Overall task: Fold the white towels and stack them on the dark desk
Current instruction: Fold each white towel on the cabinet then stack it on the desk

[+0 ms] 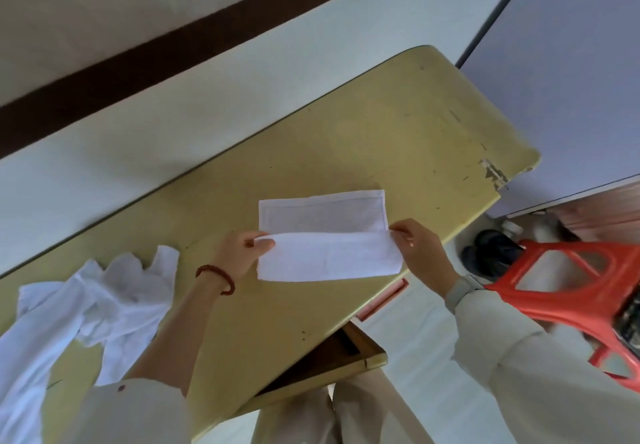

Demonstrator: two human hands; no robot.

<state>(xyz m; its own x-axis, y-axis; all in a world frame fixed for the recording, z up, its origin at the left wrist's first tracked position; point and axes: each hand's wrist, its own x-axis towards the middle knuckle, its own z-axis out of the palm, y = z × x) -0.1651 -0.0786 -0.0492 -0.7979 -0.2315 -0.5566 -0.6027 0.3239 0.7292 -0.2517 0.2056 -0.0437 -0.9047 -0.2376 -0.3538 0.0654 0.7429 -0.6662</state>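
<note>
Left hand and right hand, fingers pinching opposite ends of the half-folded white rectangular cloth towel on the yellow-green counter; crumpled white towels lie left.

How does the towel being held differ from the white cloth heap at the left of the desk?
The held towel lies flat, a neat rectangle with its near part folded over; the heap is crumpled and shapeless. The left hand and right hand pinch the towel's ends; nothing touches the heap. Both are white and rest on the desk.

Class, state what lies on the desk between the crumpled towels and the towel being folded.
In the head view, only the left hand and bare desk lie between the crumpled towels and folded towel.
</note>
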